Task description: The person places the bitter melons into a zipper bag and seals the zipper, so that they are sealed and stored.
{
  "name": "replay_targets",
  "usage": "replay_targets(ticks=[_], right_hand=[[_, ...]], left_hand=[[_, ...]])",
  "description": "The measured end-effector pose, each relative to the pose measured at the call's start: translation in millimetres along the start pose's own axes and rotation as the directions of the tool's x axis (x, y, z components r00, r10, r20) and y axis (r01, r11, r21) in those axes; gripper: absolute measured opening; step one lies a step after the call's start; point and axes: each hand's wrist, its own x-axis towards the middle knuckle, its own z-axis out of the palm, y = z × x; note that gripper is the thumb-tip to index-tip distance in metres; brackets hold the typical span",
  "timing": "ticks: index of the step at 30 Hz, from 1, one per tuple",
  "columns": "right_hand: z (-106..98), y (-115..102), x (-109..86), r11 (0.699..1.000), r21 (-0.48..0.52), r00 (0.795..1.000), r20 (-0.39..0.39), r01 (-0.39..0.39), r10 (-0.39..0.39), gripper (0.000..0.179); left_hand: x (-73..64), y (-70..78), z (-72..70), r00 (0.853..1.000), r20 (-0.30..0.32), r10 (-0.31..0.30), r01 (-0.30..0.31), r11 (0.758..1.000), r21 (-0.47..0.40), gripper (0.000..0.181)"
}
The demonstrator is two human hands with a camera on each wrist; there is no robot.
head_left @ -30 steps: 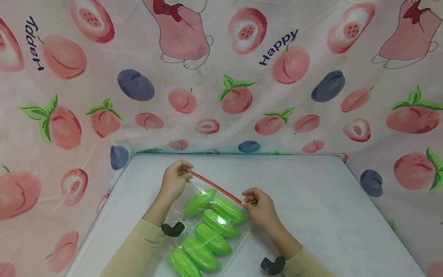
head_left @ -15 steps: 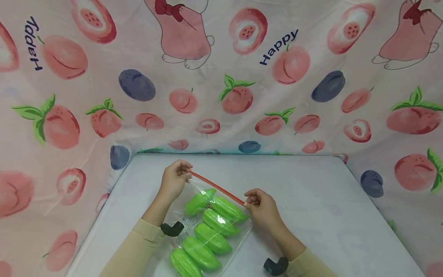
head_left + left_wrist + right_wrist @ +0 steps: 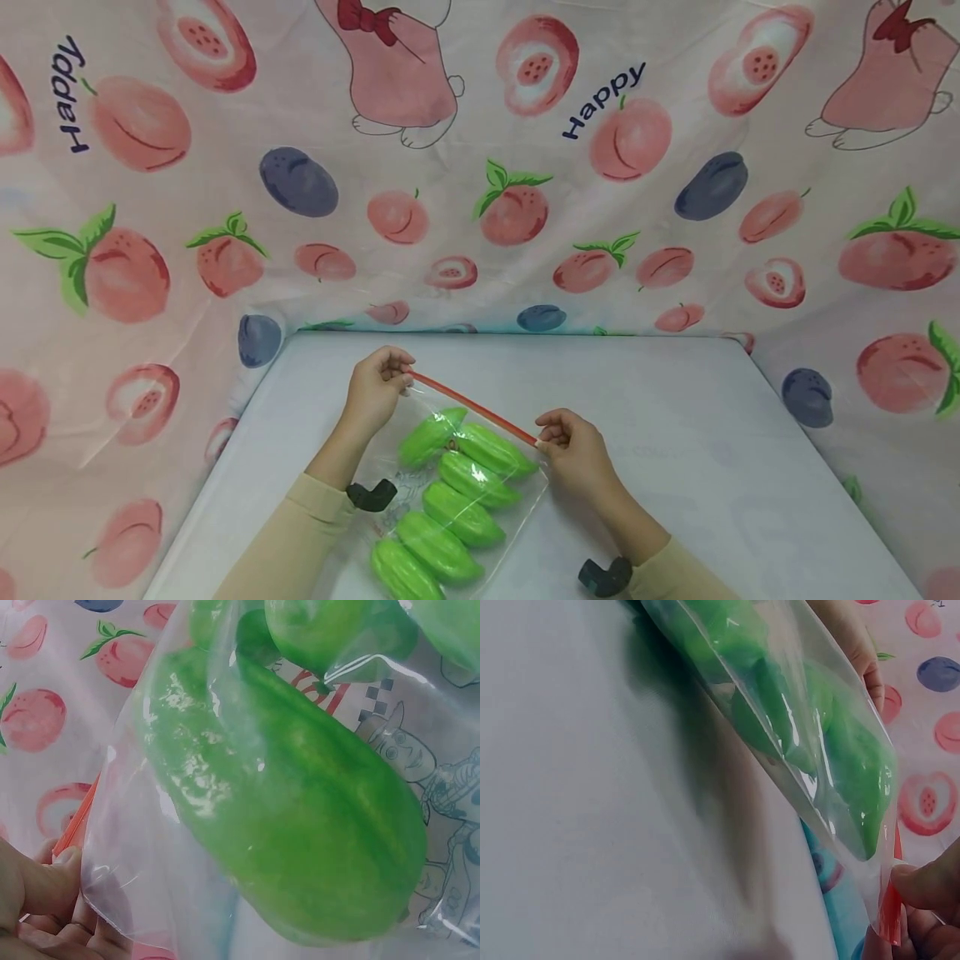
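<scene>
A clear zip bag (image 3: 420, 492) with a red zip strip (image 3: 472, 407) along its top holds several green, ridged, fruit-like pieces (image 3: 461, 515). My left hand (image 3: 375, 392) pinches the strip's far left end between thumb and fingers. At the strip's other end, my right hand (image 3: 573, 450) pinches the corner, so the strip stretches straight between both hands. In the left wrist view one large green piece (image 3: 300, 802) fills the bag's front, and faint cartoon figures are printed on the plastic. The right wrist view shows my thumb (image 3: 930, 885) against the red strip (image 3: 890, 919).
The bag hangs over a white table (image 3: 697, 467). Behind and beside the table hangs a pink cloth (image 3: 450, 167) with printed fruit. Dark camera mounts (image 3: 372, 495) sit at both wrists, below beige sleeves (image 3: 292, 533).
My right hand has shifted slightly right and down along the strip's end, with a longer stretch of red showing. The left hand has moved slightly left, still pinching the bag.
</scene>
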Motion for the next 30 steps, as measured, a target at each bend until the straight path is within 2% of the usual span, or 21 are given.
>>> replay_targets(ticks=[22,30], right_hand=[[-11.7,10.3,2.8,0.999,-0.035,0.999,-0.016,0.031,-0.031,0.026],[-13.2,11.4,5.5,0.999,-0.037,1.0,0.007,0.002,-0.002,0.024]], left_hand=[[-6.5,-9.1,-1.8,0.999,-0.031,-0.029,0.029,0.999,0.022,0.018],[-6.9,-11.8,-0.9,0.999,-0.039,-0.035,0.035,0.999,0.011,0.018]])
